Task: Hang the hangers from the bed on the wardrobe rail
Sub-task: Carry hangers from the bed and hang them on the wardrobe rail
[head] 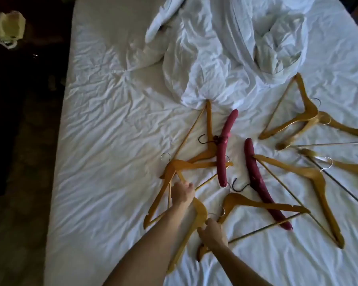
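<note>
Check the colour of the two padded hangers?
Dark red padded hangers, in the head view.

hands apparently gripping wooden hangers, bed

1. Legible text, labels, brands, numbers, signs: none.
2. Wooden hangers beyond and beside the fingers: plain surfaces, no lettering or marks that can be read.
3. Padded red hangers past the fingertips: no tag or print that can be read.
4. White bedsheet: unmarked.
</note>
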Available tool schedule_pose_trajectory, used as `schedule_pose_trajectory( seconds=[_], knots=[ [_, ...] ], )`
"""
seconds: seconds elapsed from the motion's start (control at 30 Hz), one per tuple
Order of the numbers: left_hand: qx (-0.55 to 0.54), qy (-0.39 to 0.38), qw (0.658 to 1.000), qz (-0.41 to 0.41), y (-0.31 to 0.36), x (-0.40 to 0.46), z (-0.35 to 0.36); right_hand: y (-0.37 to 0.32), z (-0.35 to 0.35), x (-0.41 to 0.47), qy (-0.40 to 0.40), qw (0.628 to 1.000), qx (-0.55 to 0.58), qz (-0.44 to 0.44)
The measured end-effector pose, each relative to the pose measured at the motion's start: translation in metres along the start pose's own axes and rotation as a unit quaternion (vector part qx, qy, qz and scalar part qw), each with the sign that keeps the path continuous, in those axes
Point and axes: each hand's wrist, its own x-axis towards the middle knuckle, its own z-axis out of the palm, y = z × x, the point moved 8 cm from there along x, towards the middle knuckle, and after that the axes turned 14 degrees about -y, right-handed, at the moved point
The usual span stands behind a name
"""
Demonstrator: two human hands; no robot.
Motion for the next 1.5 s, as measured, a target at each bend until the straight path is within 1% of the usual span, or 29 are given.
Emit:
schedule_pose_trajectory(
  seconds=[0.03,0.1,0.13,0.2,0.3,0.37,0.47,0.57,0.6,0.67,0.73,0.83,0.9,1.0,1.13,1.23,1.3,1.37,1.5],
  knots=[
    [-0.027,-0.002,1.000,-0.001,0.005,0.020,0.008,0.004,0.008,0.009,-0.006,1.000,0.029,0.006],
    [-0.116,-0.001,0.992,-0.049,0.011,0.048,0.021,0.008,0.022,0.021,-0.022,0.996,0.087,0.027],
    [-0.169,-0.008,0.982,-0.084,0.013,0.059,0.028,0.010,0.029,0.023,-0.035,0.992,0.111,0.045],
    [-0.266,-0.020,0.956,-0.126,0.007,0.095,0.046,0.013,0.040,0.032,-0.055,0.982,0.170,0.061],
    [-0.379,0.002,0.915,-0.140,-0.015,0.166,0.066,0.017,0.055,0.046,-0.060,0.960,0.263,0.078],
    [-0.437,0.023,0.890,-0.124,-0.024,0.191,0.069,0.015,0.063,0.052,-0.049,0.945,0.315,0.075],
    [-0.487,0.010,0.868,-0.099,-0.001,0.139,0.052,0.009,0.073,0.053,-0.047,0.922,0.381,0.051],
    [-0.478,0.008,0.875,-0.075,-0.004,0.097,0.029,-0.004,0.079,0.032,-0.065,0.897,0.437,-0.026],
    [-0.482,0.014,0.874,-0.062,-0.010,0.084,0.018,-0.009,0.077,0.021,-0.067,0.897,0.433,-0.055],
    [-0.490,0.033,0.870,-0.049,-0.023,0.051,-0.006,-0.014,0.073,-0.005,-0.058,0.913,0.392,-0.099],
    [-0.481,0.045,0.875,-0.037,-0.035,0.011,-0.032,-0.017,0.069,-0.033,-0.039,0.932,0.342,-0.117],
    [-0.437,0.049,0.898,-0.005,-0.053,-0.058,-0.072,-0.023,0.053,-0.085,0.004,0.950,0.278,-0.140],
    [-0.385,0.066,0.920,0.017,-0.069,-0.107,-0.100,-0.033,0.041,-0.121,0.022,0.953,0.241,-0.181],
    [-0.314,0.090,0.942,0.072,-0.089,-0.179,-0.135,-0.062,0.028,-0.175,0.005,0.951,0.162,-0.262],
    [-0.270,0.102,0.949,0.126,-0.120,-0.279,-0.161,-0.116,0.025,-0.258,-0.040,0.928,0.073,-0.362],
    [-0.263,0.137,0.945,0.140,-0.154,-0.359,-0.170,-0.153,0.039,-0.323,-0.084,0.898,0.035,-0.431],
    [-0.288,0.176,0.929,0.150,-0.185,-0.409,-0.173,-0.176,0.057,-0.367,-0.127,0.869,0.020,-0.478],
    [-0.339,0.212,0.903,0.155,-0.222,-0.454,-0.174,-0.196,0.087,-0.410,-0.170,0.841,-0.025,-0.513],
    [-0.420,0.290,0.848,0.140,-0.306,-0.535,-0.168,-0.228,0.175,-0.493,-0.244,0.790,-0.119,-0.549]
  ],
)
